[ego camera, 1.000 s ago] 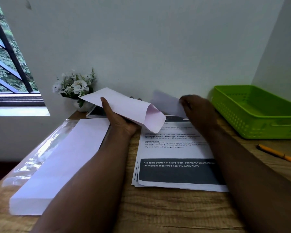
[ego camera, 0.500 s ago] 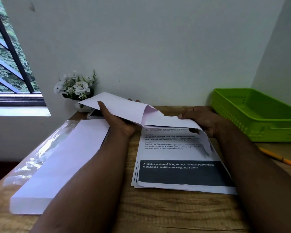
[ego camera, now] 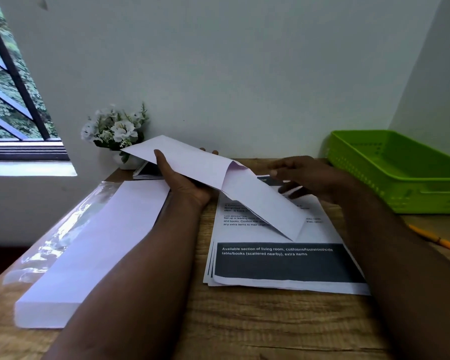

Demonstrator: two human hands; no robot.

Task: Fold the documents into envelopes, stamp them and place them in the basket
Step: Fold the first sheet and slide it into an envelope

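Note:
My left hand (ego camera: 186, 184) grips a white envelope (ego camera: 190, 162) above the desk, thumb on top, its open end facing right. A folded document (ego camera: 268, 206) sticks out of that open end and slopes down over the stack of printed documents (ego camera: 283, 266). To the right of the folded sheet, my right hand (ego camera: 311, 179) hovers over the stack with fingers spread; I cannot tell whether its fingertips touch the sheet. The green basket (ego camera: 400, 175) stands at the far right with nothing visible inside.
A thick pack of white envelopes (ego camera: 96, 242) with loose clear wrap lies on the left of the wooden desk (ego camera: 244, 328). An orange pencil (ego camera: 438, 240) lies below the basket. A pot of white flowers (ego camera: 115, 131) and a spiral notebook (ego camera: 146, 172) stand at the back.
My right hand carried the folded document to the envelope's mouth, then let go and opened. The sheet now hangs partly inside the envelope. My left hand stayed nearly still.

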